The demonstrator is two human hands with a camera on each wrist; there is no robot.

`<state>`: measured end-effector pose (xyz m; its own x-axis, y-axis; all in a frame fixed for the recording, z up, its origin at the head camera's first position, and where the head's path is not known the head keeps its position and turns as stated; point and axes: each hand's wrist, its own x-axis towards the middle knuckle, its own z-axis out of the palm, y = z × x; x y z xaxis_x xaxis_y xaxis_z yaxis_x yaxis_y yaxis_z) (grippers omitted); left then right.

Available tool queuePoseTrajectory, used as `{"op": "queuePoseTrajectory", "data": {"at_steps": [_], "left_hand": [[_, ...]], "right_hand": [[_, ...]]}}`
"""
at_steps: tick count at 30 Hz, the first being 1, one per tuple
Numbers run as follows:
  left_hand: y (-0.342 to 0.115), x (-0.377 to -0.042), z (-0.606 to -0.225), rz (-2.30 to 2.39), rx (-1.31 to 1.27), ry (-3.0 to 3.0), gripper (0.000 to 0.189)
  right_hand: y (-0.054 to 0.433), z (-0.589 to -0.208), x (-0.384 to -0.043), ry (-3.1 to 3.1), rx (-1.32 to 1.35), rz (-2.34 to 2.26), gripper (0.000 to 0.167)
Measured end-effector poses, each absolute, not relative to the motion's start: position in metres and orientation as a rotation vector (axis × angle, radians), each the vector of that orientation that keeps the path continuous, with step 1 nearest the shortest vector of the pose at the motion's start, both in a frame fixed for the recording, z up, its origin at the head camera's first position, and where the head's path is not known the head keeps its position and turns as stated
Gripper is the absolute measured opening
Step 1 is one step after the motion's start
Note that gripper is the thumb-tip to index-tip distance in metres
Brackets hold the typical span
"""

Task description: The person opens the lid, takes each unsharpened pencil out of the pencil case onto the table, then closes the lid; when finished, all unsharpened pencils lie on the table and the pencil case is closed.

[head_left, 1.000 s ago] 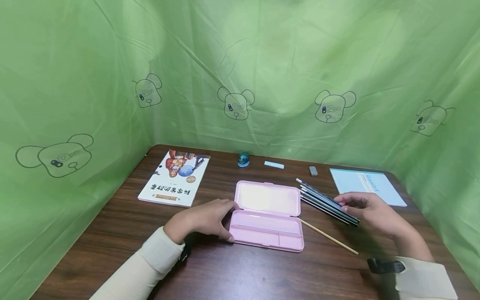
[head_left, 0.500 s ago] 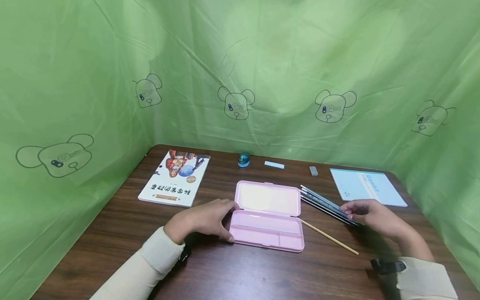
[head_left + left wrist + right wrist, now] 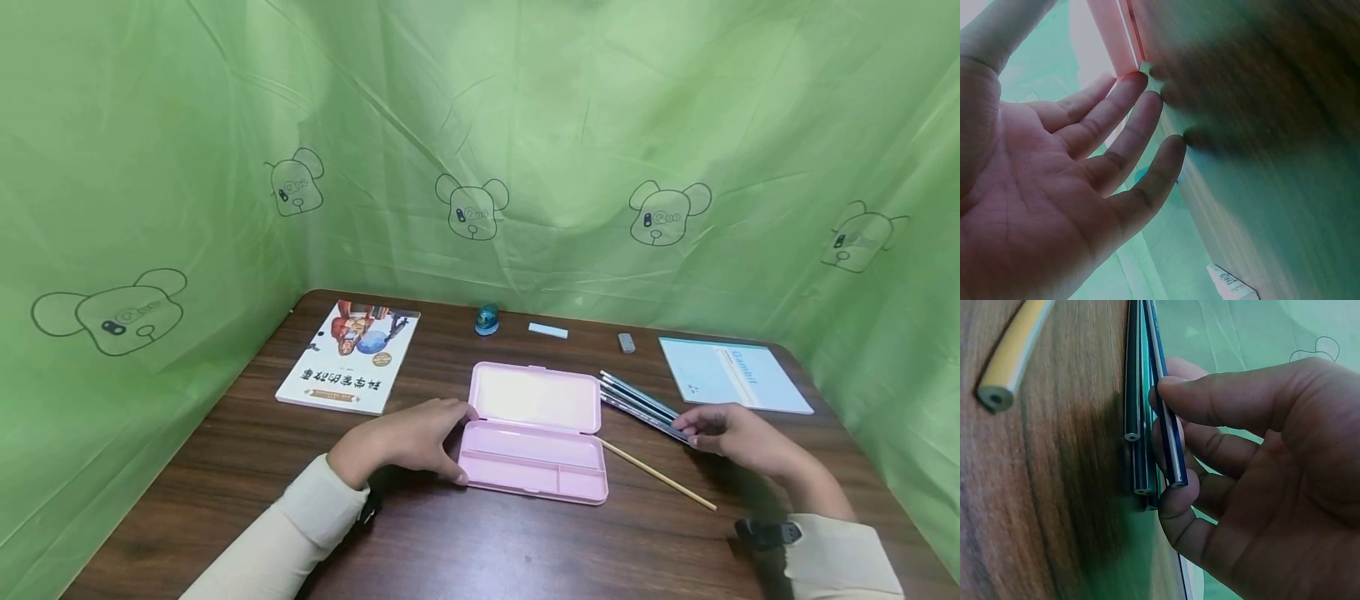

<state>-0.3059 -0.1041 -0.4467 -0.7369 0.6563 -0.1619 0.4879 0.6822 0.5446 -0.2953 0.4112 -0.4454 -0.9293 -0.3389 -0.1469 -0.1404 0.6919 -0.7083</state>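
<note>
A pink pencil case (image 3: 531,489) lies unfolded in the middle of the table, its lid (image 3: 535,397) tipped back and its compartments bare. My left hand (image 3: 412,437) rests at the case's left end, thumb near the front corner and fingers by the hinge. In the left wrist view its fingers (image 3: 1141,128) are extended, fingertips touching the case and tabletop. With thumb and fingers, my right hand (image 3: 742,435) pinches a dark blue pencil (image 3: 1169,434) with a white stripe. Several other dark pencils (image 3: 637,400) lie beside it, right of the lid. A yellow pencil (image 3: 660,474) lies nearer me.
A picture book (image 3: 348,358) lies on the left and a light blue notebook (image 3: 735,373) at the right. Along the back are a blue sharpener (image 3: 487,320), a pale blue strip (image 3: 548,330) and a grey eraser (image 3: 626,342). Green curtains (image 3: 555,108) surround the table (image 3: 420,542).
The pencil ends that stuck out toward the back have come level with the rest. My right hand dipped slightly toward me, then shifted a little left. The left hand stays still.
</note>
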Motion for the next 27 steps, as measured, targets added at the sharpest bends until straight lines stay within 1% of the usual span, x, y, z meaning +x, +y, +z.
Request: {"op": "queuePoseTrajectory", "data": {"at_steps": [27], "left_hand": [[-0.1039,-0.3056,-0.4464,0.685,0.902,2.551,0.079]], "right_hand": [[0.4083,-0.4442,-0.2958,2.616,-0.322,-1.062,0.025]]}}
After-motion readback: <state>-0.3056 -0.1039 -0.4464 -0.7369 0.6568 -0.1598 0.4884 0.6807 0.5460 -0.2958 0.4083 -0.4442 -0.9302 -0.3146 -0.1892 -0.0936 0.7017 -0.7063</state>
